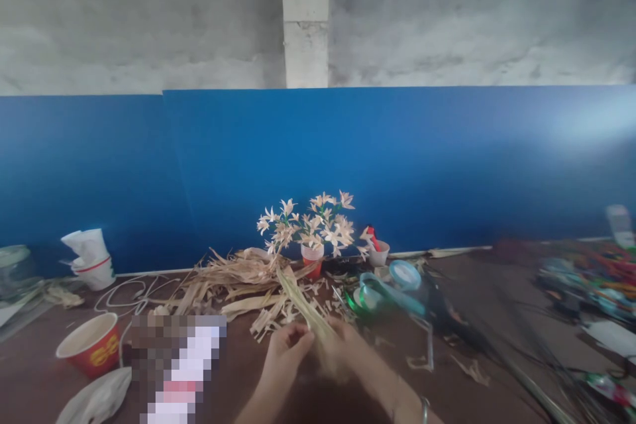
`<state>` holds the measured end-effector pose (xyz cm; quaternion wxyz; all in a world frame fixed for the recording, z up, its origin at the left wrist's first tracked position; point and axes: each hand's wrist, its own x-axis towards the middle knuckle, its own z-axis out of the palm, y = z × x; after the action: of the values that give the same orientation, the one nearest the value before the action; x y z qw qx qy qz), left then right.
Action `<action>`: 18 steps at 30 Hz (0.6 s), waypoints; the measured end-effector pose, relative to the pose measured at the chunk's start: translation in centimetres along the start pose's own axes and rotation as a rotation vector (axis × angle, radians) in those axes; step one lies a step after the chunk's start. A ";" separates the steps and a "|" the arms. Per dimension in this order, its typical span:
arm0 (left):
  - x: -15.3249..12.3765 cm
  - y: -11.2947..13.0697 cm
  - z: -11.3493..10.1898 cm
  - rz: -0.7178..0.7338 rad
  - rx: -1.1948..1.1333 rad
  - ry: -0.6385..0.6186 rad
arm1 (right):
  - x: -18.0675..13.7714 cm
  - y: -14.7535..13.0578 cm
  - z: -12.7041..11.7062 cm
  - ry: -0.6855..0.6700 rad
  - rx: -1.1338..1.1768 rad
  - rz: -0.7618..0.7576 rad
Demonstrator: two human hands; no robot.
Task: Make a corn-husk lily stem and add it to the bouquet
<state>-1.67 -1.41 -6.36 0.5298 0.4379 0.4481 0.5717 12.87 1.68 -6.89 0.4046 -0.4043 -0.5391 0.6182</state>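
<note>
A long pale green-yellow corn husk (303,305) slants up and away between my hands, its near end blurred. My left hand (288,354) pinches the husk's left edge between thumb and forefinger. On the other side my right hand (352,348) is closed on the husk, with some of its fingers hidden. Just beyond lies a heap of dry husks (238,271) and cut husk strips (271,318). Behind them, cream-coloured flowers (313,225) on green stems stand in a red and white cup (313,262).
A red paper bowl (92,348), a white cable (132,291) and white cups (94,271) are to the left. At right are a blue tape roll (405,275), blurred dark rods (497,358) and coloured bundles (606,285). A blue panel (318,152) borders the table's back.
</note>
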 end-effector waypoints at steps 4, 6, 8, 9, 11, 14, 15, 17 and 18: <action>-0.7 1.1 0.6 0.032 0.142 0.019 | -0.9 -1.1 0.2 0.077 -0.151 -0.031; -0.9 1.7 0.8 0.044 0.167 0.044 | -1.3 -1.6 0.4 0.104 -0.155 -0.014; -1.0 1.9 0.9 0.052 0.159 0.057 | -1.6 -2.0 0.7 0.109 -0.159 0.001; -1.0 1.9 1.0 0.052 0.159 0.063 | -1.7 -2.2 0.9 0.117 -0.169 -0.001; -0.9 1.9 1.0 0.044 0.176 0.081 | -1.9 -2.5 1.2 0.138 -0.203 -0.020; -0.8 1.9 1.0 0.037 0.201 0.084 | -2.0 -2.6 1.5 0.150 -0.252 -0.069; -0.9 1.9 1.0 0.039 0.206 0.075 | -2.0 -2.5 1.5 0.143 -0.260 -0.080; -0.9 2.0 1.0 0.050 0.236 0.061 | -1.9 -2.2 1.4 0.125 -0.265 -0.097; -1.0 2.0 1.0 0.055 0.261 0.064 | -1.8 -2.1 1.4 0.118 -0.267 -0.107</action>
<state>-1.06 -2.39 -4.18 0.4376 0.4969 0.5232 0.5365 12.30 -0.31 -4.59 0.4107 -0.4606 -0.6125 0.4939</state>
